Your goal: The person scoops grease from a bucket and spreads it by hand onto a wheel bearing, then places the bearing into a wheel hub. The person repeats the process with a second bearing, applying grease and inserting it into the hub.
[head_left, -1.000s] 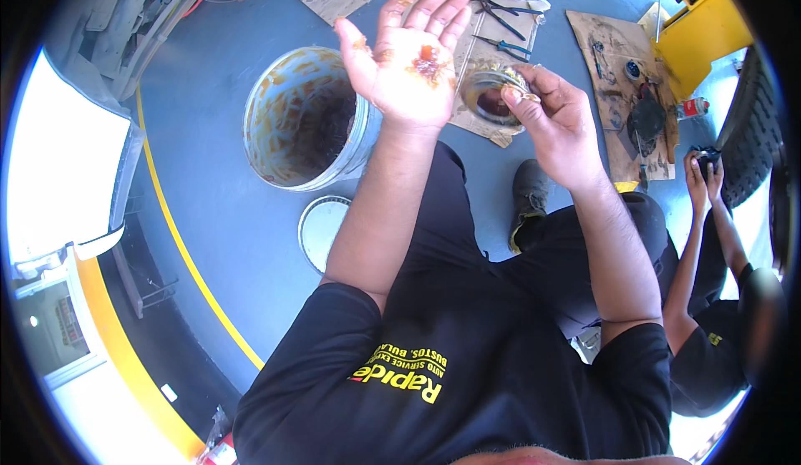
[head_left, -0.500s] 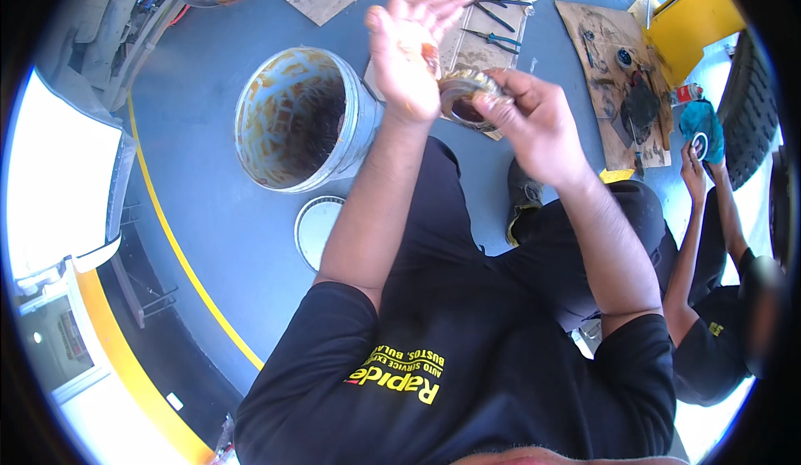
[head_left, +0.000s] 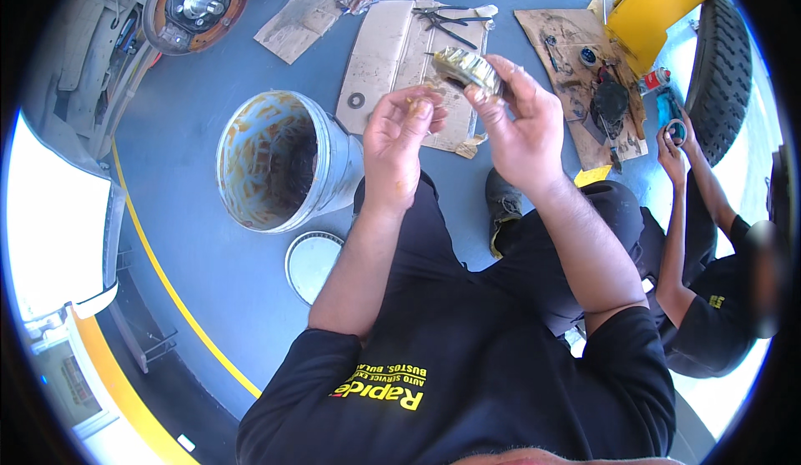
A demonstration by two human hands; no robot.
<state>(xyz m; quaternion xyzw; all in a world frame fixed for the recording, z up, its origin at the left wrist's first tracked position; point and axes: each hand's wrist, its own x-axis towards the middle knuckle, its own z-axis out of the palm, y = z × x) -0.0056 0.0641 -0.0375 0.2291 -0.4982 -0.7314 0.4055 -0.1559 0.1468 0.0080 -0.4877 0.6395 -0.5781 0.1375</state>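
Note:
My right hand [head_left: 527,127] grips a greasy roller bearing [head_left: 469,70] by its edge, thumb on the near side and fingers beyond. The bearing is tilted, and its rollers are smeared with yellowish grease. Just left of it and apart from it, my left hand [head_left: 399,135] is curled, with the thumb against the fingers. Amber grease [head_left: 424,102] coats those fingertips. Below and to the left stands a pale bucket [head_left: 340,160], its inner wall streaked with brown grease. A round white lid [head_left: 310,266] lies on the floor nearer to me.
Pliers [head_left: 450,21] and a washer [head_left: 356,100] lie on flattened cardboard [head_left: 375,56]. At right, greasy parts cover more cardboard [head_left: 542,31] beside a tyre [head_left: 724,81]. A co-worker's hands [head_left: 674,144] hold a ring and a teal cloth. A wheel hub [head_left: 200,4] is at upper left.
My left hand has turned from an open, greased palm to curled fingers and moved lower. My right hand has tilted the bearing and raised it slightly. The view has shifted.

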